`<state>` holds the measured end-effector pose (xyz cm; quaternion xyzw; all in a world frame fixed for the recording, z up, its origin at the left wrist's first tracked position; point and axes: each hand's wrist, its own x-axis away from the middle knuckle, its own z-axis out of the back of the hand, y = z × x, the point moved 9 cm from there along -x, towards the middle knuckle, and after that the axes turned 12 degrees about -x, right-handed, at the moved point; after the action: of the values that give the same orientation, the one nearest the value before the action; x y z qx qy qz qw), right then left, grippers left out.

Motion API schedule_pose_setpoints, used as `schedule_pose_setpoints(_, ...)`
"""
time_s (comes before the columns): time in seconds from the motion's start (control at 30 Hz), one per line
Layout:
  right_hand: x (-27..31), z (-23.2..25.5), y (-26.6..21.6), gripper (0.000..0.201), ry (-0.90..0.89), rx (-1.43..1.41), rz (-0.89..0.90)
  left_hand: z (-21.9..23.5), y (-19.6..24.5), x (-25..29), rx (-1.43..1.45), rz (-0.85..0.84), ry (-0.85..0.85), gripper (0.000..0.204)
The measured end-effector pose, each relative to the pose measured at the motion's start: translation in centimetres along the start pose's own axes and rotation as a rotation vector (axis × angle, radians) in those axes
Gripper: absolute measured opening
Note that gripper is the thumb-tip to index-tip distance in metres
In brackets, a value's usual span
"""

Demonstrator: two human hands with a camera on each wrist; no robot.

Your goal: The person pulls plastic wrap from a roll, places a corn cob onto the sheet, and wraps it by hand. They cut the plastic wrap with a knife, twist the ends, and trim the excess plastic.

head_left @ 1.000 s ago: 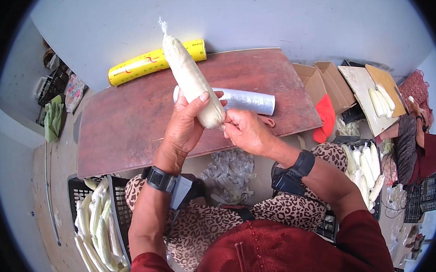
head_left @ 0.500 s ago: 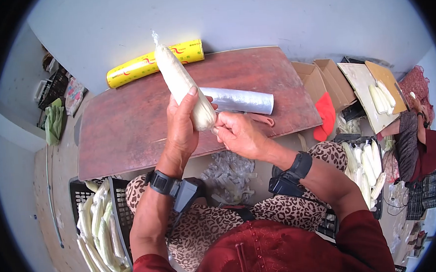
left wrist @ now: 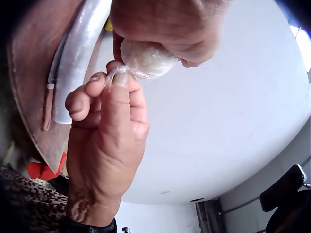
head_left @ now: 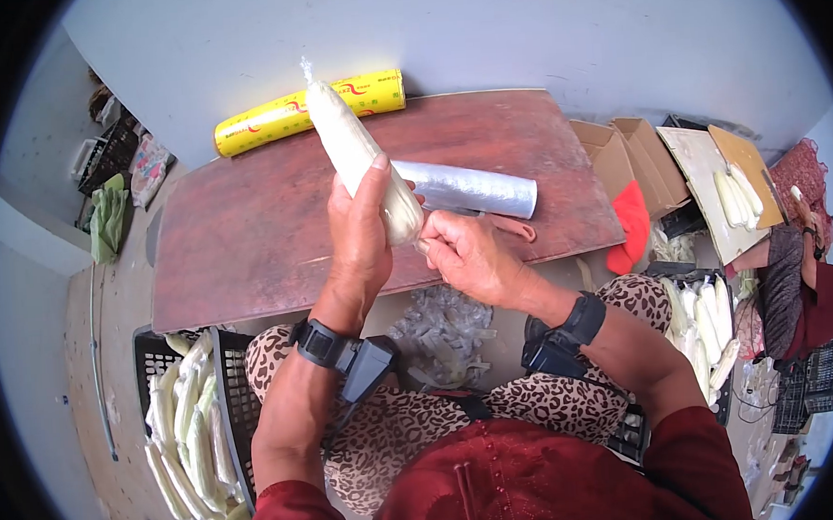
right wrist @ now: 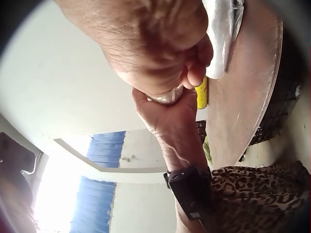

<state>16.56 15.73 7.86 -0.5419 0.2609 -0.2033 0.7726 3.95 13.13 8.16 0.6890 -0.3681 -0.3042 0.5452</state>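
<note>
My left hand (head_left: 358, 230) grips the lower half of a long pale vegetable (head_left: 346, 137) wrapped in clear cling film. It is held slanting over the table, with a twisted tail of film (head_left: 307, 70) at its far end. At the near end, my right hand (head_left: 473, 259) pinches the gathered film between thumb and fingers. Up close in the left wrist view, the bunched film (left wrist: 121, 71) runs over the right thumb tip. Behind the hands, a roll of clear film (head_left: 479, 189) lies on the table beside a knife with a pinkish handle (head_left: 512, 226).
A yellow printed roll (head_left: 370, 95) lies along the back of the reddish table (head_left: 246, 241). Crates with pale vegetables (head_left: 192, 432) stand at left and right. Right of the table are a red cloth (head_left: 630, 225), cardboard boxes (head_left: 651, 158) and another person's arm (head_left: 807, 216).
The wrapped vegetable's far end has come down slightly, and my left thumb now lies more along its side. My right hand keeps pinching the near end of the film.
</note>
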Motion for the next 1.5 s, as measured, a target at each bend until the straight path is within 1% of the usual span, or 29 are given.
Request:
schedule_pose_setpoints(0.03,0.0,0.2,-0.8,0.006,0.012,0.075,0.054,0.1,0.0,0.0,0.014,-0.004,0.004,0.037)
schedule_pose_setpoints(0.1,-0.1,0.8,-2.5,0.004,0.048,0.135,0.127,0.3,0.1,-0.2,0.046,-0.014,0.016,0.038)
schedule_pose_setpoints(0.23,-0.1,1.3,-4.1,0.004,0.105,0.277,0.343,0.5,-0.9,-0.9,0.178,0.043,-0.005,0.035)
schedule_pose_setpoints(0.27,-0.2,1.6,-4.1,0.005,0.120,0.288,0.355,0.5,-1.7,-1.3,0.210,0.061,-0.021,0.034)
schedule_pose_setpoints(0.33,-0.4,2.0,-4.1,0.007,0.155,0.310,0.380,0.2,-1.6,-1.4,0.272,0.091,-0.067,0.031)
schedule_pose_setpoints(0.4,-0.5,2.5,-4.4,0.008,0.186,0.314,0.386,-0.4,-1.0,-0.8,0.334,0.116,-0.127,0.027)
schedule_pose_setpoints(0.53,-0.7,3.1,-4.4,0.008,0.200,0.321,0.350,-0.8,0.6,-0.5,0.357,0.026,-0.195,0.032)
schedule_pose_setpoints(0.63,-0.6,3.1,-4.1,0.008,0.198,0.312,0.364,-0.6,1.4,-0.3,0.351,-0.020,-0.229,0.037)
schedule_pose_setpoints(0.7,-0.6,3.1,-3.9,0.007,0.160,0.320,0.329,-0.6,1.5,-0.3,0.335,-0.041,-0.247,0.041)
schedule_pose_setpoints(0.73,-0.6,3.0,-3.7,0.007,0.142,0.324,0.311,-0.5,1.5,-0.2,0.334,-0.032,-0.235,0.042)
schedule_pose_setpoints(0.83,-0.4,3.4,-3.9,0.008,0.201,0.315,0.346,-0.5,1.4,-0.1,0.319,-0.011,-0.210,0.045)
schedule_pose_setpoints(0.93,-0.5,3.4,-3.9,0.009,0.154,0.302,0.293,-0.4,0.9,-0.4,0.278,0.004,-0.213,0.046)
schedule_pose_setpoints(1.03,-0.5,3.3,-4.0,0.008,0.156,0.278,0.279,-0.3,0.1,-0.8,0.246,0.037,-0.216,0.046)
schedule_pose_setpoints(1.13,-0.4,3.3,-4.3,0.007,0.191,0.229,0.319,-0.3,-0.2,-0.7,0.255,0.067,-0.198,0.047)
schedule_pose_setpoints(1.2,-0.4,3.0,-4.1,0.006,0.173,0.210,0.329,-0.7,-0.3,-0.5,0.273,0.081,-0.171,0.050)
schedule_pose_setpoints(1.3,-0.3,2.8,-3.7,0.006,0.180,0.196,0.353,-1.1,-0.3,-0.3,0.297,0.068,-0.152,0.055)
schedule_pose_setpoints(1.4,-0.4,3.0,-3.5,0.006,0.192,0.203,0.339,-2.3,0.5,0.0,0.301,0.037,-0.255,0.057)
schedule_pose_setpoints(1.5,-0.1,3.0,-3.9,0.005,0.187,0.151,0.288,-2.1,0.5,-0.2,0.306,0.038,-0.243,0.054)
